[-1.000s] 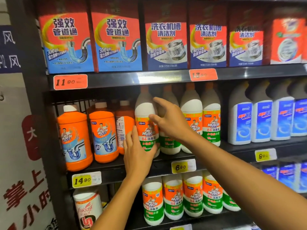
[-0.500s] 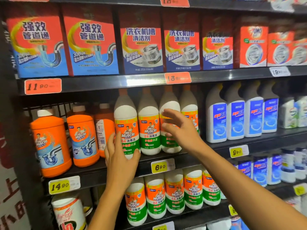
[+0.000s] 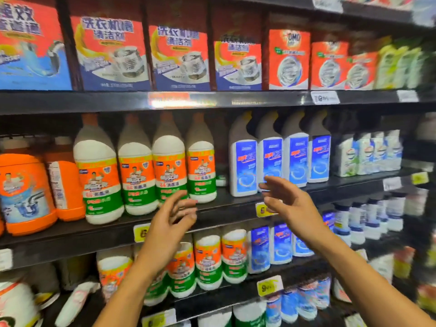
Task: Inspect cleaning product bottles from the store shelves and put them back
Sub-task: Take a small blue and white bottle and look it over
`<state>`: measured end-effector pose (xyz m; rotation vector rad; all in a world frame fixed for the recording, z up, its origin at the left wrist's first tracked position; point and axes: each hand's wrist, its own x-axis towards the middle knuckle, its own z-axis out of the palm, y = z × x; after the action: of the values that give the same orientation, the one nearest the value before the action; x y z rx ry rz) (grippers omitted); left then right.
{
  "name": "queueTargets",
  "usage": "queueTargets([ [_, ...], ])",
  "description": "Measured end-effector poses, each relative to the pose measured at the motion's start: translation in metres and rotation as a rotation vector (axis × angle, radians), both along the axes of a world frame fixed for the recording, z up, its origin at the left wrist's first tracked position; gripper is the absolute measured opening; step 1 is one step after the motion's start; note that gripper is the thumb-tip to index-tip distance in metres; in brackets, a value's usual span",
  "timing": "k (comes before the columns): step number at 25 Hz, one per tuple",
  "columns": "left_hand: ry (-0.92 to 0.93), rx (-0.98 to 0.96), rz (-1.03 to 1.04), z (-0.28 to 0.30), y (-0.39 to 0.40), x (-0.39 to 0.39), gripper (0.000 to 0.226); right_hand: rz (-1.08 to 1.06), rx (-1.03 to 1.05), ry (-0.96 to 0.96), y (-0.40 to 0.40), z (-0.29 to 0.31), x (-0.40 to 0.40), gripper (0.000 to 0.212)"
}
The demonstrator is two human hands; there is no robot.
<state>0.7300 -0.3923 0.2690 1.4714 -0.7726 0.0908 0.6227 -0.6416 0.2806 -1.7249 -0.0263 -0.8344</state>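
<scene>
Fingers (image 3: 181, 206) of our left hand (image 3: 169, 223) hang loosely curled in front of the middle shelf (image 3: 226, 204), holding nothing; the blur keeps us from telling whether any fingertip brushes the bottles behind it. Our right hand (image 3: 290, 204) is spread and relaxed too, thumb apart from the fingers, empty, raised just before the second of the white bottles with blue labels (image 3: 270, 159). Neither hand grips a product. Behind the left hand stand four white bottles with orange and green labels (image 3: 134, 175), upright in a row on the middle shelf, orange caps up under the shelf above. To their left sit two orange drain-cleaner bottles (image 3: 23, 190), also upright. The blue-labelled bottles, four abreast with angled necks, stand to the right of the orange-and-green row, a gap between the groups. Further right are smaller white bottles, too blurred to read. Above, red and blue boxes (image 3: 111, 57) line the upper shelf. Below our forearms, the lower shelf carries more orange-and-green and blue-labelled bottles, with yellow price tags (image 3: 269, 287) clipped to the shelf edges.
</scene>
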Motion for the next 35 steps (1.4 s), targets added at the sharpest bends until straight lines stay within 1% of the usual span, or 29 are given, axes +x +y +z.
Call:
queueTargets([
  [3,0.129,-0.086,-0.105,0.002,-0.053,-0.028,0.035,-0.029,0.041,0.023,-0.071,-0.01,-0.043,0.044],
  [6,0.175,-0.091,-0.17,-0.005,-0.109,-0.057,0.034,-0.062,0.063,0.043,-0.131,-0.017,-0.083,0.046],
  [8,0.202,-0.064,-0.196,-0.015,-0.153,-0.079,0.034,-0.101,0.061,0.074,-0.174,-0.026,-0.116,0.046],
  [12,0.218,0.051,-0.264,-0.04,-0.229,-0.119,0.031,-0.22,0.074,0.125,-0.251,-0.054,-0.181,0.046],
  [15,0.264,0.11,-0.284,-0.05,-0.276,-0.144,0.033,-0.273,0.087,0.176,-0.293,-0.067,-0.213,0.047],
  [17,0.261,0.127,-0.298,-0.047,-0.31,-0.152,0.034,-0.292,0.097,0.183,-0.316,-0.072,-0.22,0.047],
  [21,0.188,0.134,-0.337,-0.031,-0.372,-0.149,0.037,-0.304,0.086,0.176,-0.343,-0.068,-0.202,0.045],
  [25,0.083,0.111,-0.312,-0.006,-0.431,-0.122,0.043,-0.274,-0.022,0.17,-0.37,-0.04,-0.161,0.046],
  [27,-0.001,0.093,-0.23,0.009,-0.461,-0.098,0.046,-0.263,-0.077,0.15,-0.388,-0.021,-0.135,0.047],
  [28,-0.042,0.093,-0.15,0.017,-0.478,-0.084,0.049,-0.254,-0.107,0.144,-0.397,-0.011,-0.121,0.048],
  [30,-0.094,0.163,0.024,0.031,-0.507,-0.058,0.064,-0.239,-0.166,0.14,-0.411,0.007,-0.096,0.049],
  [32,-0.063,0.237,0.1,0.04,-0.534,-0.034,0.079,-0.229,-0.233,0.146,-0.426,0.024,-0.066,0.048],
  [35,-0.027,0.308,0.125,0.041,-0.561,-0.008,0.091,-0.254,-0.338,0.131,-0.44,0.038,-0.031,0.049],
])
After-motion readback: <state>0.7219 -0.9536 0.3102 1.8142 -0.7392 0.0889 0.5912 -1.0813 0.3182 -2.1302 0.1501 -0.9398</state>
